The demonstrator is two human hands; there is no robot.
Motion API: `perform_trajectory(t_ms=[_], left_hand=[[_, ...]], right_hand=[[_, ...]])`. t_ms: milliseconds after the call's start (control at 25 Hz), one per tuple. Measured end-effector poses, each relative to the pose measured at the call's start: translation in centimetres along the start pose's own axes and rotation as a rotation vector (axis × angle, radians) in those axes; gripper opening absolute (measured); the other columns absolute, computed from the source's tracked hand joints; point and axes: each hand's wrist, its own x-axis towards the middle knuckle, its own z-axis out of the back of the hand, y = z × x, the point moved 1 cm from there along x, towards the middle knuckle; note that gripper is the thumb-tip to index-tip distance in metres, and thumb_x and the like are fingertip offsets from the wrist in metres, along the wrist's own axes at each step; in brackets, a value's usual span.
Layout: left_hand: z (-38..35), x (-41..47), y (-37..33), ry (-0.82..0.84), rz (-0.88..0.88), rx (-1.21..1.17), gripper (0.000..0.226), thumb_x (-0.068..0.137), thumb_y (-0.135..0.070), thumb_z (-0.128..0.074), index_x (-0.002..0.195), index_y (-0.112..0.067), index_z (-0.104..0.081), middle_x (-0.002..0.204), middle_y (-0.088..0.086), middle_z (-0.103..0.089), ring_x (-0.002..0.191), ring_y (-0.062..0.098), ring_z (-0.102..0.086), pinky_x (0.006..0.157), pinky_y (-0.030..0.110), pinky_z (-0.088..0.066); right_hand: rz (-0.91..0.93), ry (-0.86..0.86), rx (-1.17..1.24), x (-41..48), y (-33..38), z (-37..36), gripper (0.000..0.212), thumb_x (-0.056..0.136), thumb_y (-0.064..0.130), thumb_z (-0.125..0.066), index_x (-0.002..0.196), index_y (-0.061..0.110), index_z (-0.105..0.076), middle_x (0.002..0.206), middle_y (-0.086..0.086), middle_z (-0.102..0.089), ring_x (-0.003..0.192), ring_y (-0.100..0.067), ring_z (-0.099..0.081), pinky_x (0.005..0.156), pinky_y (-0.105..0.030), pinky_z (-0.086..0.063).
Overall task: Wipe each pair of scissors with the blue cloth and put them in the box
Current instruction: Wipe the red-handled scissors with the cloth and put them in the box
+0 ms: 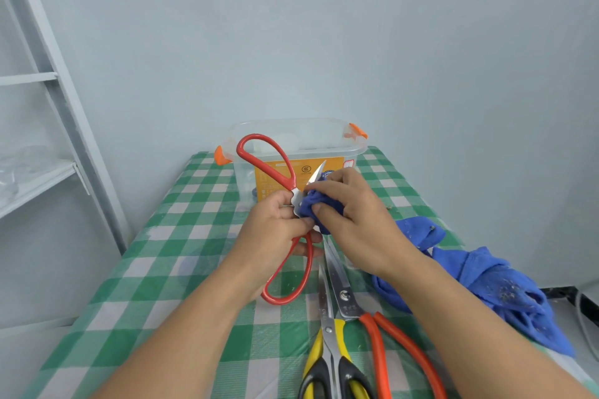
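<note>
Nearest you: yellow-and-black scissors point(330, 350) flat on the green-check tablecloth point(181, 236), blades closed, tips pointing away. Just right of them, touching or nearly so, orange-handled scissors point(348, 300), also closed; their blade tips run under your right wrist. There's small stamped writing near that pivot, too small to read.

Right of both pairs: the bulk of the blue cloth point(486, 282), heaped at the table's right edge, specked with lint or debris.

Mid-table, held off the surface: your left hand point(278, 227) grips the red scissors point(282, 173) at the pivot. They're spread wide, one loop up toward the box, the other down toward you, one blade tip poking up to the right. Your right hand point(353, 207) pinches a bunched end of the cloth against the blades next to the pivot. Hands are touching.

Behind them: clear plastic box point(246, 172), open top, orange latches point(358, 131) at both ends. Hands and scissors block part of its front. Its orange label point(334, 163) shows a CCC mark; the rest is unreadable.

Far left: grey metal shelf point(39, 172) against the wall.
</note>
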Motion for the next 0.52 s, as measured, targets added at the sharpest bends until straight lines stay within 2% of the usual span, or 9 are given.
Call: perform_trajectory(t_ms=[120,200,280,400,480,520], left_hand=[[0.0,0.1,0.1,0.026,0.011,0.009,0.041,0.086,0.023,-0.049,0.115,-0.004,-0.06,0.099,0.018,-0.074,0.081,0.029,-0.072,0.075,0.05,-0.061],[-0.1,0.2,0.2,0.047,0.003,0.009,0.042,0.086,0.025,-0.047,0.116,-0.002,-0.058,0.097,0.015,-0.075,0.083,0.027,-0.074,0.079,0.051,-0.061],[-0.3,0.1,0.3,0.065,-0.005,0.023,0.042,0.088,0.025,-0.046,0.116,-0.003,-0.058,0.093,0.011,-0.076,0.08,0.023,-0.073,0.077,0.049,-0.062],[-0.6,0.1,0.4,0.08,-0.002,0.012,0.04,0.089,0.025,-0.043,0.118,-0.001,-0.056,0.086,0.011,-0.072,0.077,0.026,-0.068,0.068,0.041,-0.062],[-0.7,0.0,0.4,0.088,0.01,0.005,0.037,0.09,0.025,-0.043,0.116,0.001,-0.056,0.081,0.009,-0.071,0.075,0.026,-0.067,0.064,0.038,-0.062],[-0.6,-0.1,0.3,0.083,0.008,0.005,0.036,0.091,0.024,-0.044,0.115,0.001,-0.057,0.082,0.009,-0.072,0.074,0.026,-0.067,0.064,0.038,-0.061]], right_hand=[[0.064,-0.042,-0.031,-0.1,-0.1,0.1,0.03,0.091,0.002,-0.062,0.117,0.016,-0.07,0.105,0.006,-0.055,0.1,0.001,-0.05,0.082,-0.009,-0.039],[0.064,-0.04,-0.069,-0.2,0.0,-0.4,0.027,0.087,0.004,-0.069,0.11,0.018,-0.07,0.099,0.007,-0.062,0.092,-0.002,-0.053,0.077,-0.016,-0.042],[0.006,-0.069,-0.044,0.0,0.1,-0.7,0.02,0.085,0.005,-0.071,0.099,0.019,-0.071,0.088,0.008,-0.065,0.082,-0.007,-0.055,0.07,-0.022,-0.044],[-0.123,-0.222,0.112,0.7,-0.4,-0.4,0.017,0.084,0.009,-0.074,0.084,0.024,-0.067,0.077,0.008,-0.066,0.07,-0.009,-0.059,0.062,-0.025,-0.047],[-0.147,-0.273,0.176,1.0,-0.7,0.1,0.016,0.083,0.009,-0.077,0.082,0.023,-0.068,0.076,0.004,-0.068,0.07,-0.015,-0.062,0.062,-0.031,-0.05],[-0.145,-0.237,0.211,0.8,-0.7,0.1,0.014,0.083,0.008,-0.077,0.083,0.019,-0.069,0.075,0.003,-0.068,0.067,-0.013,-0.061,0.061,-0.028,-0.049]])
